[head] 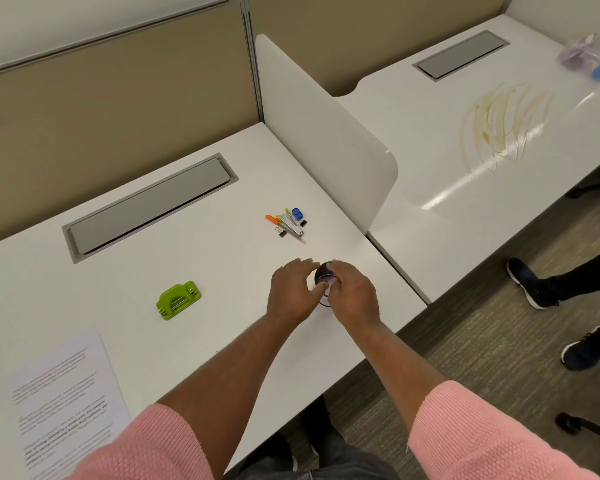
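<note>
A small dark round container (pixel 324 271) with a white label stands on the white desk (pixel 201 271) near its right edge. My right hand (pixel 354 296) curls round it from the right. My left hand (pixel 293 292) reaches in from the left, its fingers and thumb at the container's side and label. Most of the container is hidden between the two hands. A small heap of coloured pins, binder clips and a blue clip (pixel 288 221) lies just beyond the hands.
A green hole punch (pixel 177 299) sits to the left, printed sheets (pixel 66 400) at the near left. A grey cable hatch (pixel 149 206) lies at the back. A white divider (pixel 326 140) separates a stained neighbouring desk (pixel 499 126). Another person's shoes (pixel 530 282) stand at right.
</note>
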The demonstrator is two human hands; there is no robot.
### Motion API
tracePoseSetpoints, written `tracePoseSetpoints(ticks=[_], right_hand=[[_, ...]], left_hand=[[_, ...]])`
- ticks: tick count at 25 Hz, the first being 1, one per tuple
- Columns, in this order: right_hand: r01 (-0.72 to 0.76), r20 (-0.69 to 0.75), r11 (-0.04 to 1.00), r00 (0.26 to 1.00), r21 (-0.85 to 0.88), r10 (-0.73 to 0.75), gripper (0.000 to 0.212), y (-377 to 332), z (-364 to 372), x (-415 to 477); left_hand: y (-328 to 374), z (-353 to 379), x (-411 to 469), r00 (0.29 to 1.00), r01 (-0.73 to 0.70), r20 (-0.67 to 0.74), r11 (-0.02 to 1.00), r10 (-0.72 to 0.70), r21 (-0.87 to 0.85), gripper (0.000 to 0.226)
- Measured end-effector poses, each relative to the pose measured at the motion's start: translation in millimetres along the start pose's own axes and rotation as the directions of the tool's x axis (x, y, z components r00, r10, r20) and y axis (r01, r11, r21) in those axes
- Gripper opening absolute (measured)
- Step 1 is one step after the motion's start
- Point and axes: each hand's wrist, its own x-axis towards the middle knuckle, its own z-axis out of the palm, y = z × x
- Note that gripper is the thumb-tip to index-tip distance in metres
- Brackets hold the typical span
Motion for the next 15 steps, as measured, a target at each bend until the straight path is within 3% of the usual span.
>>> tracePoseSetpoints(ticks=[6,10,15], right_hand=[[0.224,0.054,0.935,0.974,-0.276,-0.218,0.053,-15,15,-15],[0.304,0.151,0.896,0.952,-0.323,-0.268,0.063,-30,30,-24],[0.427,0.257,0.865,0.895,-0.263,-0.364,0.068,-51,58,-38]], left_hand=[[-25,-11,-31,0.997,-0.027,0.076,0.992,0.018,0.121,0.062],[-44,-25,-52,0.999,-0.002,0.043,0.976,-0.008,0.22,0.066],[-79,-41,-88,0.993,0.103,0.022,0.961,-0.112,0.256,0.071]])
